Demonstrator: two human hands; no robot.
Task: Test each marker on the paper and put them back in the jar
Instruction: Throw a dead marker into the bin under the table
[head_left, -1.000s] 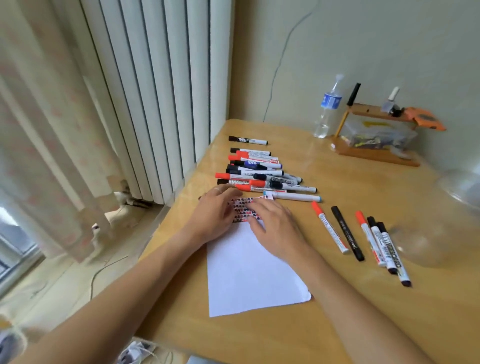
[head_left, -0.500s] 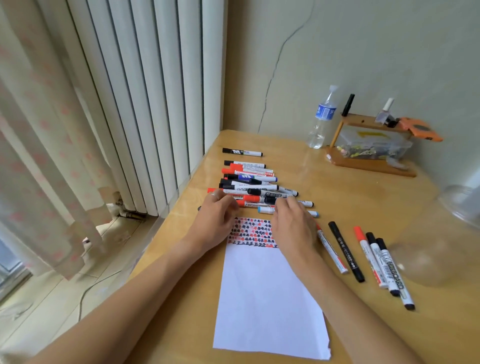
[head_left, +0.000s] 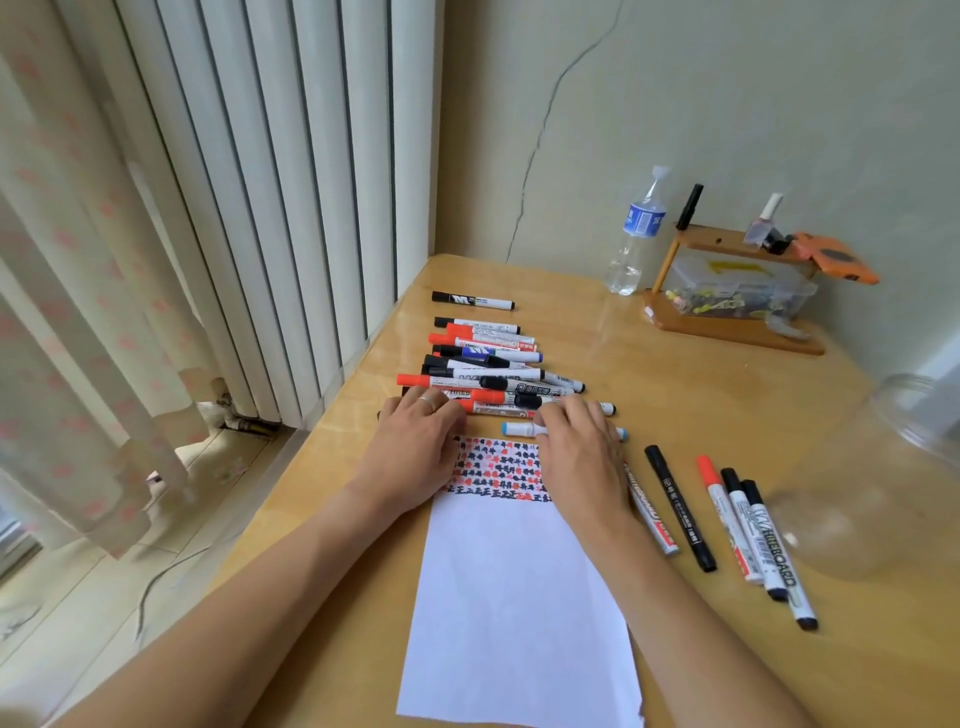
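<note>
A white paper (head_left: 519, 597) lies on the wooden table, with rows of red and black test marks (head_left: 498, 467) across its top. Beyond it is a pile of several red, black and blue markers (head_left: 488, 358). My left hand (head_left: 415, 452) rests flat on the paper's top left corner, fingertips at the pile. Lying over a light-blue-capped marker (head_left: 519, 429), my right hand (head_left: 582, 457) touches the nearest markers with its fingertips. The clear jar (head_left: 872, 478) lies on its side at the right.
Several markers (head_left: 748, 530) lie in a row between the paper and the jar. One black marker (head_left: 472, 300) lies alone farther back. A water bottle (head_left: 636, 234) and a wooden stand (head_left: 737, 312) with a plastic box are at the wall. Vertical blinds (head_left: 285, 208) hang beyond the table's left edge.
Both hands slid off the marked strip, exposing it: the left to the paper's corner, the right forward onto the light-blue-capped marker. The camera view shifted.
</note>
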